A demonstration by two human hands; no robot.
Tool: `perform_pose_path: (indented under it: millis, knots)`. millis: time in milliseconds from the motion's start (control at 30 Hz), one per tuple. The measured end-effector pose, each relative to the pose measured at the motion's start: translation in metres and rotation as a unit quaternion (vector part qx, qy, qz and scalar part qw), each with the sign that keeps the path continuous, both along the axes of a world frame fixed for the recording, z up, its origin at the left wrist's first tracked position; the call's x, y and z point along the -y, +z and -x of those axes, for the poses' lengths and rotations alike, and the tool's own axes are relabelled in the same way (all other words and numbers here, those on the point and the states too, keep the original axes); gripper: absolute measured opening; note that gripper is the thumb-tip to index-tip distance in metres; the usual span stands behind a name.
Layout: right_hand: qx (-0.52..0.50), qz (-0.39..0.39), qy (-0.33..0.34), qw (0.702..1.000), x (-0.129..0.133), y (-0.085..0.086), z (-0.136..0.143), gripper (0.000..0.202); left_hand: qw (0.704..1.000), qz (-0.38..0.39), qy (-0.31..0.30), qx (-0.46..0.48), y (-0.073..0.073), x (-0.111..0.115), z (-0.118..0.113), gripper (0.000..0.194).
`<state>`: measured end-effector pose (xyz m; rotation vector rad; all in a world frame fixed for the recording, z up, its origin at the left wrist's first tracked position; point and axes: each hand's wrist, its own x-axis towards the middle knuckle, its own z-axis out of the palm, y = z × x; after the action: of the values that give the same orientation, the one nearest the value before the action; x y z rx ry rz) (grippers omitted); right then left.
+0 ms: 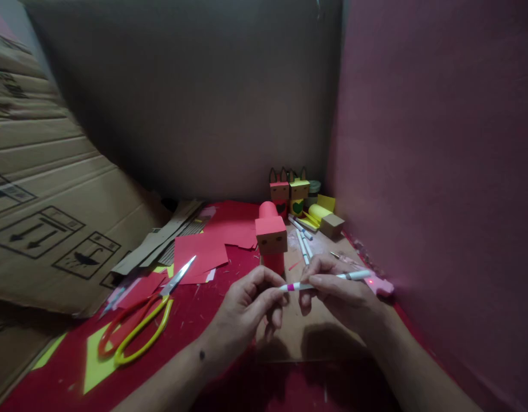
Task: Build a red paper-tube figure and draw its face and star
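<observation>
Between my two hands is a white marker pen [304, 286] with a magenta band, lying nearly level above a brown board. My left hand [255, 300] pinches its left tip between thumb and fingers. My right hand [339, 289] grips the marker's barrel, with the pale end sticking out to the right. Just behind the hands stands a paper figure [271, 234] with a red-topped cardboard box head and a red body. Small dark marks show on the front of its head; its lower part is partly hidden by my left hand.
Scissors [165, 315] with red and yellow handles lie at left among red paper sheets [199, 254] and cardboard strips [161, 240]. Two eared figures [290, 191], more markers [303, 246] and yellow paper [322, 212] sit behind. A pink glue gun [378, 285] lies by the right wall; a large carton [44, 189] leans left.
</observation>
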<state>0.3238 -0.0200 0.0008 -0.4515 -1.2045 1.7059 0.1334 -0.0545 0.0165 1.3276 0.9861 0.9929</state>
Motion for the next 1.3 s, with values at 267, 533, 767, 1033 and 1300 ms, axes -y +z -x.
perform_pose_path:
  millis: [267, 533, 767, 1033, 1300]
  knots:
    - [-0.005, -0.025, 0.059, 0.998, 0.004, -0.002, -0.002, 0.015, 0.996, -0.080, 0.023, 0.013, -0.021, 0.013, -0.010, 0.032]
    - [0.049, 0.031, -0.014, 0.998, -0.002, -0.004, 0.000, 0.023, 0.954, -0.203, 0.013, -0.221, -0.040, 0.011, 0.002, 0.021]
    - [-0.142, 0.110, -0.349, 0.920, -0.030, 0.007, -0.025, 0.024, 0.868, -0.289, 0.048, -0.400, -0.041, 0.005, 0.002, 0.035]
    - [-0.157, 0.141, -0.385, 0.898, -0.028, 0.010, -0.020, 0.012, 0.750, -0.205, -0.026, -0.628, -0.022, -0.017, -0.034, 0.024]
    - [-0.052, 0.055, -0.421, 0.904, -0.026, 0.009, -0.019, 0.023, 0.729, -0.239, -0.033, -0.640, -0.023, -0.035, -0.055, 0.034]
